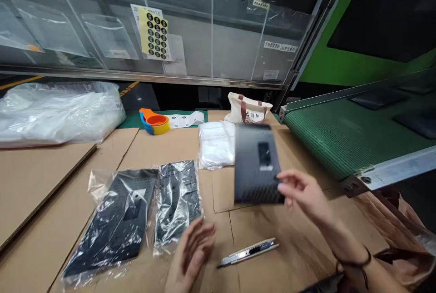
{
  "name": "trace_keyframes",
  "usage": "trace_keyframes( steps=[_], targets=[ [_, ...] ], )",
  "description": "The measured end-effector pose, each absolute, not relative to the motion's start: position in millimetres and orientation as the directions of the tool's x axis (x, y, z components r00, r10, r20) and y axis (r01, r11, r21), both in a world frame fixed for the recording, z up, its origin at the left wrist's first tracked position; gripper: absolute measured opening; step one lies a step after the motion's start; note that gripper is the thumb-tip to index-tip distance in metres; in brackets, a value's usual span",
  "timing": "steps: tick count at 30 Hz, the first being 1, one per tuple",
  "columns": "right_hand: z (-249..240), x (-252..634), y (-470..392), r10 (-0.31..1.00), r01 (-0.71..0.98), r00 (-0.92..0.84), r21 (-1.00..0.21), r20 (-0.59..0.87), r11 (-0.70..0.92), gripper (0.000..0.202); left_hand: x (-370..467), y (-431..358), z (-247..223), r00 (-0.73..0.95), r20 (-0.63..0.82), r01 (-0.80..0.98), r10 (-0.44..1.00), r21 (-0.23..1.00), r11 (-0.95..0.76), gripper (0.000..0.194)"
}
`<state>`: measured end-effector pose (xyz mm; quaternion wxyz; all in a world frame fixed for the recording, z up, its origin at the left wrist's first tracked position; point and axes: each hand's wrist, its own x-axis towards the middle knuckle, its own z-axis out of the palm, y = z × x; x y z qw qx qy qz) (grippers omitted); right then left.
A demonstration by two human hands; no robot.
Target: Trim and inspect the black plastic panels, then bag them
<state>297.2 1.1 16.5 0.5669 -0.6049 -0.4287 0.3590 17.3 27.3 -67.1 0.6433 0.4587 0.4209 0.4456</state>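
Observation:
Between the thumb and fingers of my right hand (299, 191) is the lower right edge of a dark flat rectangular piece (250, 166) with a small black patch on its face; it is held up above the cardboard and slightly blurred. My left hand (194, 252) holds nothing, its fingers curved and apart. Beside it lies a black item in a clear plastic bag (177, 197). Farther left is a larger bagged black item (119, 216) with a small light tag. A utility knife (248, 253) rests on the cardboard between my hands.
A stack of white plastic bags (216, 145) and a cream cloth bag (247, 109) sit behind. An orange, blue and yellow tape roll (155, 121) stands at the back. A large clear bag (57, 111) lies back left. The green conveyor belt (334, 134) edges the right side, carrying dark pieces.

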Motion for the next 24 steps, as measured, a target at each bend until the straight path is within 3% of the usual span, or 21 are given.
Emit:
trace_keyframes(
  steps=[2,4,7,9,12,15,16,19,24],
  targets=[
    [1.1,264.8,-24.6,0.978,0.086,0.155,-0.985,-0.137,-0.151,0.029,30.0,33.6,-51.8,0.299,-0.231,-0.394,0.926,0.854,0.341,0.075],
    [-9.0,247.3,-44.6,0.981,0.143,-0.008,-0.971,-0.194,-0.191,0.029,39.3,39.0,-42.8,0.306,-0.361,-0.502,0.881,0.725,0.472,0.068],
    [-22.2,244.8,-58.4,0.985,0.197,-0.093,-0.973,-0.143,-0.122,0.044,43.9,42.1,-45.9,0.349,-0.477,-0.608,0.807,0.54,0.582,0.048],
    [-35.8,248.7,-57.3,0.993,0.357,-0.079,-0.933,-0.082,-0.049,0.045,43.9,39.7,-57.5,0.414,-0.479,-0.662,0.774,0.424,0.617,0.04],
    [-63.6,251.6,-50.3,0.993,0.68,-0.117,-0.729,0.0,0.08,0.03,45.8,30.4,-80.3,0.528,-0.423,-0.688,0.736,0.295,0.663,0.043],
    [-84.0,255.7,-46.4,0.99,0.815,-0.14,-0.565,0.029,0.132,0.006,49.9,19.3,-99.5,0.637,-0.275,-0.681,0.72,0.238,0.693,0.04],
    [-85.3,258.8,-46.0,0.992,0.824,-0.124,-0.553,0.035,0.122,0.007,51.0,16.2,-104.2,0.664,-0.215,-0.679,0.716,0.227,0.698,0.037],
    [-68.6,271.1,-45.3,0.999,0.759,-0.028,-0.65,0.015,0.031,0.023,52.4,10.2,-112.9,0.712,-0.097,-0.671,0.695,0.198,0.715,0.033],
    [-4.2,273.1,-40.0,0.996,0.616,0.078,-0.784,-0.038,-0.078,0.032,54.1,5.7,-112.5,0.71,-0.183,-0.635,0.68,0.249,0.731,0.036]
  ],
)
